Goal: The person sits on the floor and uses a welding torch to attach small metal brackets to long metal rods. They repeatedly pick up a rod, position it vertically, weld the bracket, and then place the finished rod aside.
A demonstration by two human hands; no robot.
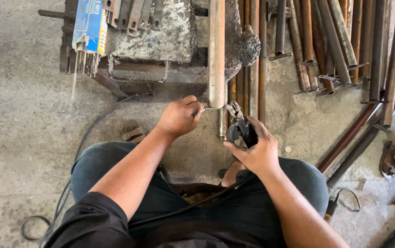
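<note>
My left hand (179, 116) pinches a thin welding rod (212, 109) and holds it level, its far end in the metal jaws of a black electrode holder (239, 127). My right hand (255, 149) grips that holder's handle, and a black cable (193, 203) runs from it back across my lap. Just beyond both hands a thick pale steel pipe (216, 50) lies lengthwise, its end right above the rod. I am seated with my knees apart in dark trousers.
A battered metal stand (153, 39) sits at the top, with a blue-and-yellow box of welding rods (88, 27) on its left. Several rusty pipes and bars (335, 41) lie on the concrete floor to the right. A sandal (134, 132) lies by my left knee.
</note>
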